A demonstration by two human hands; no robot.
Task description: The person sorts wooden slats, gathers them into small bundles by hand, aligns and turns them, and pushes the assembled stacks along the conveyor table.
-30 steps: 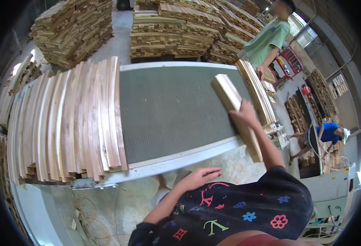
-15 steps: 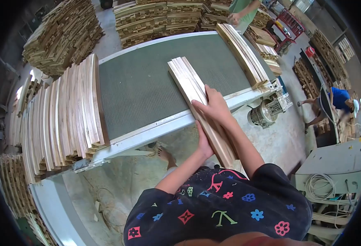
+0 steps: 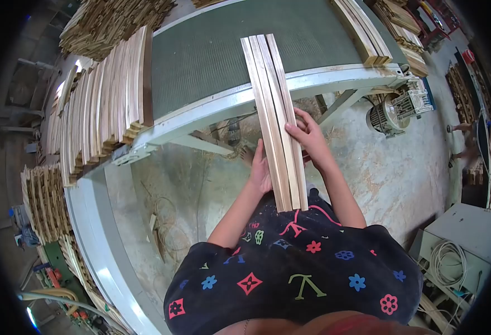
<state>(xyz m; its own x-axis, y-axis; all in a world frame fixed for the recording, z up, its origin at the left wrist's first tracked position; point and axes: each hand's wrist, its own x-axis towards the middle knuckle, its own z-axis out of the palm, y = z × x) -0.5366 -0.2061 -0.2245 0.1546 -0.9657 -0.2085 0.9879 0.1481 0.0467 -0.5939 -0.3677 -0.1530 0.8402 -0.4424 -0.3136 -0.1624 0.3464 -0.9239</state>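
Several long wooden slats (image 3: 276,123) lie side by side in a bundle in front of my body, their far ends over the edge of the green conveyor belt (image 3: 212,61). My left hand (image 3: 261,172) supports the bundle's left side near its lower half, thumb pointing up and the other fingers partly hidden under the wood. On the opposite side, my right hand (image 3: 311,138) grips the bundle, with thumb on the top face and fingers along the edge. The near ends of the slats reach my dark patterned shirt (image 3: 290,262).
A row of upright slats (image 3: 109,89) stands on the belt's left end, and more slats (image 3: 362,30) lie at its right. A motor (image 3: 388,116) hangs beside the white frame (image 3: 201,111). A grey cabinet (image 3: 463,229) with coiled cable stands at right. Another person (image 3: 471,139) is partly visible.
The bundle has turned more upright in view and its slats now show their faces spread side by side. My right hand has shifted to its right edge. The view has tilted downward.
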